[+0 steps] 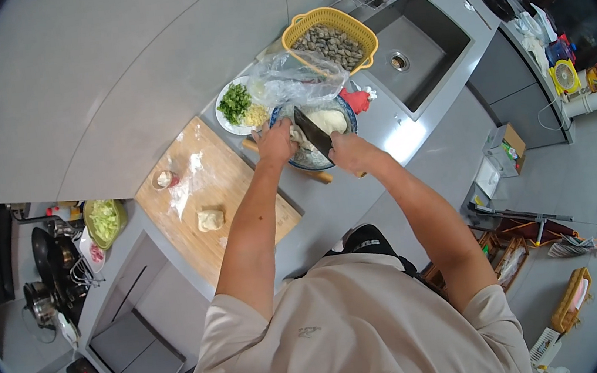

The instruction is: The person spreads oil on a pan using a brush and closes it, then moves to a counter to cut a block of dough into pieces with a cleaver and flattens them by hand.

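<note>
My right hand (351,153) grips a dark-bladed kitchen knife (313,133), its blade slanting over a blue-rimmed bowl (351,114). Pale dough (331,121) lies in the bowl, on both sides of the blade. At the bowl's left rim, my left hand (276,143) holds the near-left part of that dough; its fingertips are partly hidden. A wooden rolling pin (321,176) shows from beneath the bowl. To the left, a lump of dough (210,219) and a small cup of white powder (165,179) rest on a floured wooden board (254,192).
Behind the bowl are a plate (225,124) of chopped greens and minced garlic, a clear plastic bag (296,77) and a yellow basket (370,38) of shellfish. A sink (427,31) lies right. Chopped cabbage fills a green basin (123,222) at left, beside pans (47,254).
</note>
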The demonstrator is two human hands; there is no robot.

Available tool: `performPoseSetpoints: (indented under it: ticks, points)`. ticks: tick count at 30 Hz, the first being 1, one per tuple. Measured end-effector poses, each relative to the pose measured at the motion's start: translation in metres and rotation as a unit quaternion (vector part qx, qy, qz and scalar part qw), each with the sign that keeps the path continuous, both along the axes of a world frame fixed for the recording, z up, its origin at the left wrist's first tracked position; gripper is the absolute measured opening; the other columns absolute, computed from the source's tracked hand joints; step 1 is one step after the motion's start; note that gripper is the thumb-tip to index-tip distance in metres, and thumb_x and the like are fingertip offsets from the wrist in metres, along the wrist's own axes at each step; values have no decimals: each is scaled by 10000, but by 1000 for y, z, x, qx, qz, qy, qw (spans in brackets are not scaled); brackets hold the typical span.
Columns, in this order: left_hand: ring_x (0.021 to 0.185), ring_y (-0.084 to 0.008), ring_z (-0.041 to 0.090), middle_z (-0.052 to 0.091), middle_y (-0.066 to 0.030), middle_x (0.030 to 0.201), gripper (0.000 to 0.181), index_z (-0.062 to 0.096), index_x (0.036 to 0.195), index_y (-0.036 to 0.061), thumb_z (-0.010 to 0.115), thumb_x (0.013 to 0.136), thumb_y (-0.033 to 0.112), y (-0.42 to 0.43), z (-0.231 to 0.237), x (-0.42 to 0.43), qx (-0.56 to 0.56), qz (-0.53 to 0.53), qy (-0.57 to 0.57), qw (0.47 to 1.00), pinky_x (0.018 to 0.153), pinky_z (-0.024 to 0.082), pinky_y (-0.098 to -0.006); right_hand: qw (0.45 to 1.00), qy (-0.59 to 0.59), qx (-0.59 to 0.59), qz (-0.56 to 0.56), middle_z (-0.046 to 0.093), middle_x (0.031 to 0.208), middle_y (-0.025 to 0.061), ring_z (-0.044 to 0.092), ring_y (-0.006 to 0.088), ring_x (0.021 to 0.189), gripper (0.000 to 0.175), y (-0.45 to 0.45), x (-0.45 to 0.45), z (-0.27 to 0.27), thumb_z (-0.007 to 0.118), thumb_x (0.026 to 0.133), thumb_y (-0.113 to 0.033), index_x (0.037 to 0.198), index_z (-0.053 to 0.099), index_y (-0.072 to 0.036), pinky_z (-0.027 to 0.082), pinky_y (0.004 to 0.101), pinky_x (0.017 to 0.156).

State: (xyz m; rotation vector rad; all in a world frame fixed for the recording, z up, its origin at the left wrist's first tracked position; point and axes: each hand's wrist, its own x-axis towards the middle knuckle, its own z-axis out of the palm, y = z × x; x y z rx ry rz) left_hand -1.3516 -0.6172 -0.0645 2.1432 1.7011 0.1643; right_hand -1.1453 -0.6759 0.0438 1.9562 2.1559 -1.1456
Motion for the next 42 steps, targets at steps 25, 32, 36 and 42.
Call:
performPoseSetpoints:
  ticks: [25,32,36,42]
  points:
    - [1197,-303,607,647,-135,1249,513,635,1277,52,551,802,-122,-87,46,-126,351,318,-293,830,922,546,-380,974,61,162,147,732,1024,149,732,332,882,616,-124,-117,-61,638,909,-224,1510,522,-155,589,473,767]
    - [1231,-379,575,656,-169,1278,425,682,1222,48,669,801,-8,-89,36,-76,213,62,-215,951,1066,484,-447,932,46,303,192,680,942,91,685,314,845,514,-126,-116,-115,671,859,-175,1372,648,-162,582,442,753]
    - [1311,-395,546,608,-186,1382,543,622,1325,28,710,789,14,-69,18,-38,147,-37,-200,968,1121,455,-439,916,18,387,105,652,998,101,637,304,927,276,-70,-71,-104,724,787,-149,1058,704,-102,525,465,748]
    - [1351,-342,542,589,-170,1424,609,568,1396,14,717,807,59,-25,-7,13,124,-55,-8,991,1152,423,-421,904,-74,405,112,633,1370,86,537,287,1329,565,28,-17,-86,738,815,-144,1365,612,-110,441,433,1081]
